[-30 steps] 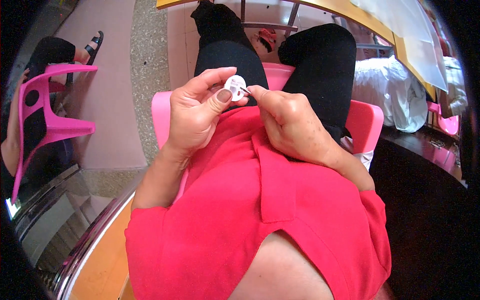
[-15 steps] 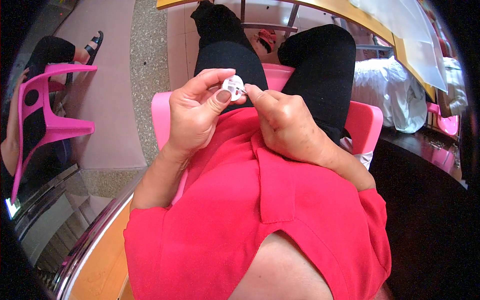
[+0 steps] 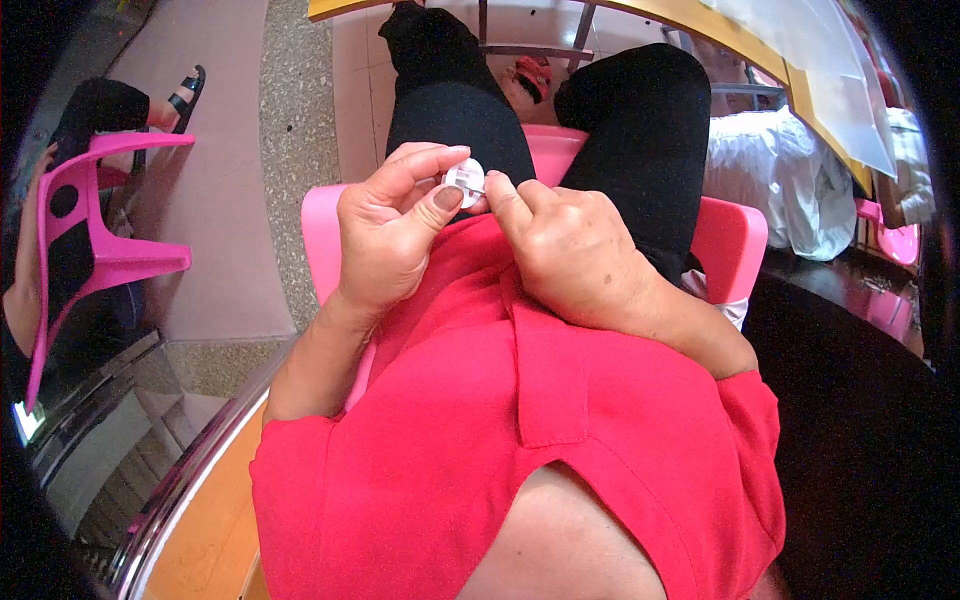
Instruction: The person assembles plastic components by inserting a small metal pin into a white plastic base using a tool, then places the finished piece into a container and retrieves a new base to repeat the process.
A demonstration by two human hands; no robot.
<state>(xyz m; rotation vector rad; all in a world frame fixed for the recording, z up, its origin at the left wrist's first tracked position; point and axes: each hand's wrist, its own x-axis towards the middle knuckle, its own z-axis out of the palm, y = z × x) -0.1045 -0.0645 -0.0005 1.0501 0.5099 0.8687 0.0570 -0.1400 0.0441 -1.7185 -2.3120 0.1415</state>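
Above my lap, my left hand (image 3: 390,220) pinches a small white round plastic piece (image 3: 466,176) between thumb and fingers. Its face bears a greyish, window-like patch, and the thumb covers its lower left part. My right hand (image 3: 575,240) is closed, with the thumb and index finger meeting at the right edge of the white piece. Something thin and dark shows at those fingertips, too small to make out. The other fingers of the right hand are curled under and partly hidden.
I sit on a pink plastic chair (image 3: 735,250). A yellow-edged table (image 3: 740,40) with clear sheeting (image 3: 835,70) stands ahead, white fabric (image 3: 765,180) bunched below it on the right. Another person sits on a pink chair (image 3: 110,245) at left. A glass-sided counter (image 3: 200,490) is near my left elbow.
My right fingertips have moved slightly left, closer against the white round piece, covering more of the thin dark thing. My left hand keeps its grip almost unmoved.
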